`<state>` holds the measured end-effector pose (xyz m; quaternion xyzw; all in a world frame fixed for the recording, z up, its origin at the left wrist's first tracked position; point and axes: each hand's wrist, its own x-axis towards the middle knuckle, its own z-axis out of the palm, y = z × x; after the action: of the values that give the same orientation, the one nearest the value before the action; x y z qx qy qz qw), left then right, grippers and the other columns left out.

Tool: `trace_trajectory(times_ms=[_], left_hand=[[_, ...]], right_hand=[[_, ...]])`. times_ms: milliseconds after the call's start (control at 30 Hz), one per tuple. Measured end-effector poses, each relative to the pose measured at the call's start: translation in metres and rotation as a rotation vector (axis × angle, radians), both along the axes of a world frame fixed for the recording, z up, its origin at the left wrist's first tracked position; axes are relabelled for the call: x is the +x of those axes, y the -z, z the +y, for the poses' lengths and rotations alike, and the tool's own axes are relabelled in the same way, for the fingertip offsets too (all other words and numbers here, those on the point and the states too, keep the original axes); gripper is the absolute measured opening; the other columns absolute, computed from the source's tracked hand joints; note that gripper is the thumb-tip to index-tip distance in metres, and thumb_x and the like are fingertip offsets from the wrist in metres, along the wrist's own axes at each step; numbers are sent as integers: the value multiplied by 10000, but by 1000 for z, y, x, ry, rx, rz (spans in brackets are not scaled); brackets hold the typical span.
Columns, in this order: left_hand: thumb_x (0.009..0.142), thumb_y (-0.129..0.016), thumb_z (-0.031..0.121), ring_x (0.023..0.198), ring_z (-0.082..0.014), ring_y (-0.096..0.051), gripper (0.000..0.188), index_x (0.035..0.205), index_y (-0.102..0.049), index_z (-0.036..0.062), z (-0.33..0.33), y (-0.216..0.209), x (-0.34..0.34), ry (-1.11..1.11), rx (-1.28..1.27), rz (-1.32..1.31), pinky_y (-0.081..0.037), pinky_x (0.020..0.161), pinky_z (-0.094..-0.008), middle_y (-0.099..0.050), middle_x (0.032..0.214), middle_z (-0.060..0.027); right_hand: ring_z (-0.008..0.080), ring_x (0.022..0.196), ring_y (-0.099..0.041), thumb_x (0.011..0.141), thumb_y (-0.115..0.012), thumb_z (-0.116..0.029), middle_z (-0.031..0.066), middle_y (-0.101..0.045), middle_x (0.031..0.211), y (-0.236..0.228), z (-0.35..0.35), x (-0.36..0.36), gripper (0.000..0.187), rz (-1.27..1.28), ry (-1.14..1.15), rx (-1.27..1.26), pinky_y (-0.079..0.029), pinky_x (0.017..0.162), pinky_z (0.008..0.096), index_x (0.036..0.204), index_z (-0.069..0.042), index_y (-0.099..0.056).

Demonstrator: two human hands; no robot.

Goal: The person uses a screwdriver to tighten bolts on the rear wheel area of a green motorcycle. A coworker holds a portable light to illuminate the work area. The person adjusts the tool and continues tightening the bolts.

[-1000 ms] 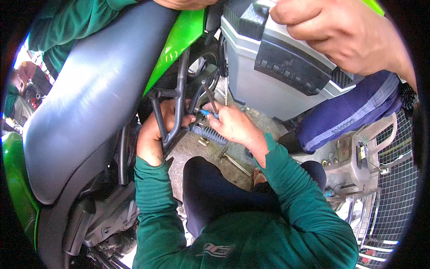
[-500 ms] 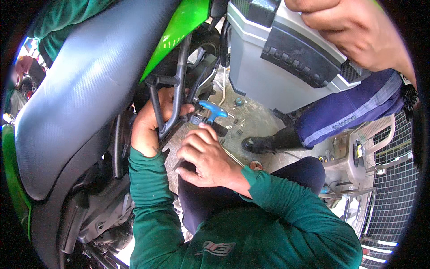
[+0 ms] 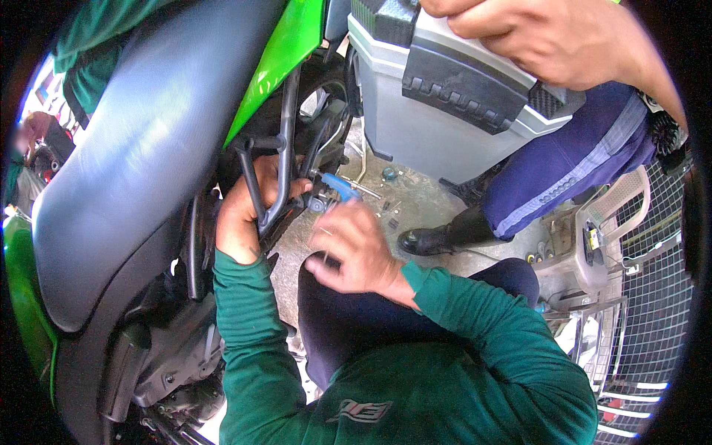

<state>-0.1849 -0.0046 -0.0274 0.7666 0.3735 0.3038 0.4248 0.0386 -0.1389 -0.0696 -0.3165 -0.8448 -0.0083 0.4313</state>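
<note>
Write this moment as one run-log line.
left hand: behind black frame tube | right hand: blurred, near blue handle | grey case: beyond

The person wears a dark green long-sleeved top (image 3: 437,378) of soft, plain cloth, with a small, pale, slanted blocky print (image 3: 360,411) on its front. The left sleeve (image 3: 256,326) gathers in close wrinkles along the forearm and ends well short of the bare left hand (image 3: 267,189), while the right sleeve (image 3: 489,319) has a loose, slightly flared edge short of the bare right hand (image 3: 354,248), which is blurred. Very dark, navy-to-black trousers (image 3: 348,304) cover both knees.
</note>
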Motion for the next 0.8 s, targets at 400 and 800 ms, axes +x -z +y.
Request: trace_trajectory(times_ms=[400,800], left_hand=[[827,-875,256,943,-212,-673,475,1168,-717,-35,7,6,-1,13,61,52,-549,844,-395,-741,1006,-119],[845,-844,209,1041,-257,-712,489,1253,-712,-24,-10,-17,10,-29,42,67,-539,947,-406,-762,1080,-167]], right_hand=[[126,872,-671,962,-812,-416,38,-699,1091,-2,120,-4,582,1152,54,-1047,-525,746,271,1367,-44,-621],[118,768,-643,955,-808,-79,27,-681,935,25,146,-42,322,1573,-144,-722,-549,671,296,1211,13,-635]])
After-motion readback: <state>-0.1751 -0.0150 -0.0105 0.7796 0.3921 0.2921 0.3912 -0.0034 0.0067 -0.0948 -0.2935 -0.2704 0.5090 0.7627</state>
